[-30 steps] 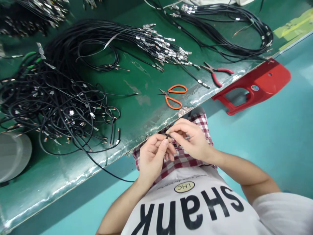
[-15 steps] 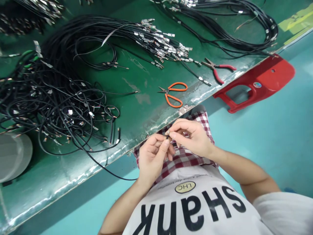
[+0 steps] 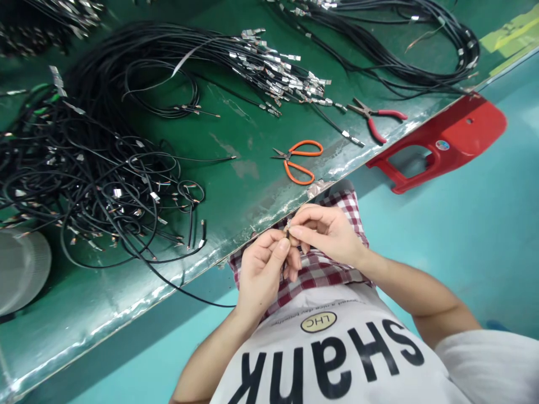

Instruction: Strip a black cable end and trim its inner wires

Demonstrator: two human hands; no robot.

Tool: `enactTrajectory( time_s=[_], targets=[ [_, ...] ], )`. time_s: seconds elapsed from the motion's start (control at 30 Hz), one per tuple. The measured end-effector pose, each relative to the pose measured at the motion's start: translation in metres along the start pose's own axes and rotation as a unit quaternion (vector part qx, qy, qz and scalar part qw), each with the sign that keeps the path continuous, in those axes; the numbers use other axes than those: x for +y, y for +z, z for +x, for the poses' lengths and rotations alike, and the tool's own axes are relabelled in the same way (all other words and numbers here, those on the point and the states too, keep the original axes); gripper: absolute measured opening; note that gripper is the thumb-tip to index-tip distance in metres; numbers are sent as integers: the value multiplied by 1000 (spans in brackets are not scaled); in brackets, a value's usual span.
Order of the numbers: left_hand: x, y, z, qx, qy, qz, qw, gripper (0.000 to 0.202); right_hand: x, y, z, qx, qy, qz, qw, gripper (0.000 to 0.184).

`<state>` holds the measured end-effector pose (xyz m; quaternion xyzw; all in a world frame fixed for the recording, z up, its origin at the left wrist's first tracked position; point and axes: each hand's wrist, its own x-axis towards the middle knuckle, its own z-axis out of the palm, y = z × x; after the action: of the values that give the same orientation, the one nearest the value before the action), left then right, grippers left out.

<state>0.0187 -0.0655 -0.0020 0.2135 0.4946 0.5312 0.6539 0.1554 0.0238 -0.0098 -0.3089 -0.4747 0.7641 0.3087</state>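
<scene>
Over the checkered cloth on my lap, both hands meet at the end of a black cable. My left hand pinches the cable close to its tip between thumb and fingers. At the tip itself, my right hand is closed with thumb and forefinger together on the small pale end. The fingers hide most of that end, so its details cannot be made out. From my left hand the cable runs back over the table edge toward a tangled heap of black cables.
Orange-handled scissors and red-handled pliers lie on the green table. Behind them is a bundle of cables with silvery ends; coiled cables lie farther right. A red plastic stool and a round translucent tub flank the workspace.
Both hands stay almost in place at the cable end, with slight finger shifts. The fingers of my right hand sit a little closer to my left. The view has shifted slightly.
</scene>
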Motion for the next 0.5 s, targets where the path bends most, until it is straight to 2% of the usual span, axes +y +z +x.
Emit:
enactTrajectory(
  time_s=[0.13, 0.33, 0.5],
  targets=[
    [-2, -3, 0, 1, -6, -10, 1000, 14, -1, 0, 0, -1, -65, -86, 994, 8],
    [-2, -6, 3, -10, -17, 0, 1000, 19, -4, -3, 1, -5, -181, -225, 957, 6],
    [-1, -5, 4, -26, -38, -32, 998, 21, -5, -5, 1, -27, -197, -236, 951, 10]
  ],
)
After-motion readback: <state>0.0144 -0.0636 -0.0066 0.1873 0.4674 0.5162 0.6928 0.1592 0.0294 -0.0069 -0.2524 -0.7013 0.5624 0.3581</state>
